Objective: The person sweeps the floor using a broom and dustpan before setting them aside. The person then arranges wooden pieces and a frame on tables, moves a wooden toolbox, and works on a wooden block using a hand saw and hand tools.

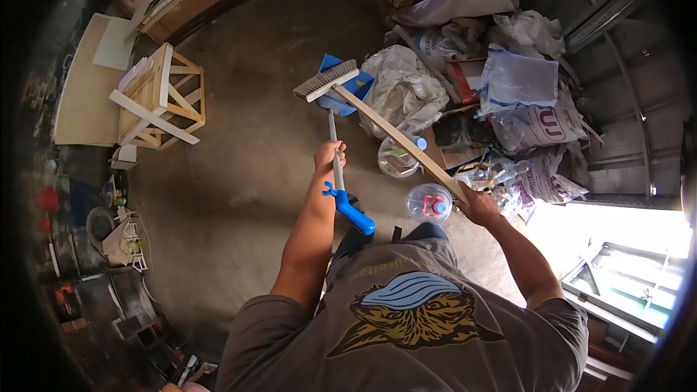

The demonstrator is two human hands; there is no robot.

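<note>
My left hand [330, 156] is wrapped round the grey pole of a long-handled dustpan, whose blue grip [353, 214] points back toward me. At the pole's far end is the blue pan [359, 85]. My right hand [479, 205] is closed on the wooden handle of a broom [396, 135]. The broom's pale bristled head [326, 80] lies across the pan and hides part of it. I cannot tell whether the bristles touch the pan. Close to the broom handle stand a clear water jug [398, 157] and another jug with a red handle [428, 204].
A heap of sacks and plastic bags [534, 120] fills the right side, with a crumpled whitish sack [404, 87] nearest the pan. On the left is a wooden frame [165, 98]; a workbench [196, 0] stands behind it. Bright light enters at lower right.
</note>
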